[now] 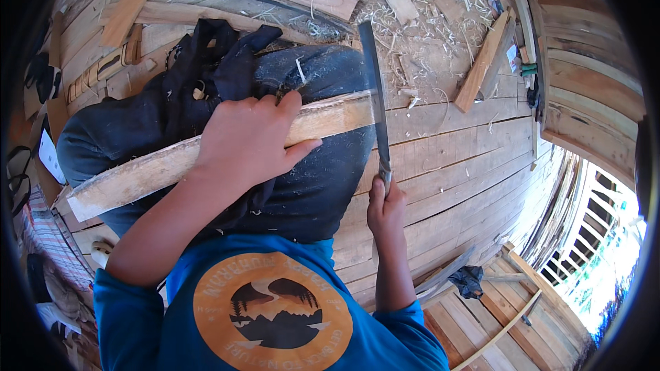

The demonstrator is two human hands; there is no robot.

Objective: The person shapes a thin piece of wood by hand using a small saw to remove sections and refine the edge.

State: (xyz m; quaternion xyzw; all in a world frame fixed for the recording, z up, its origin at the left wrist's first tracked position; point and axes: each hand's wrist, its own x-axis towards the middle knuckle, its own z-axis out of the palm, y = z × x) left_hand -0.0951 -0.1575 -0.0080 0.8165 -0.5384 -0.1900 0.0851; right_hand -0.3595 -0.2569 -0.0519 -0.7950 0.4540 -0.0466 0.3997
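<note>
**Blade (373,69) across a wooden strip's (148,170) end**

Right hand (387,207), four o'clock, grips the blade's near end; left hand (249,134), ten o'clock, clasps the strip over the thighs (316,185), nine to one o'clock. Shavings (447,38) litter the floor (454,158) at one.

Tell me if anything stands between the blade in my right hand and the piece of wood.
Nothing visible does: the blade in your right hand appears to cross the right end of the piece of wood. Your left hand grips the wood farther left.
</note>
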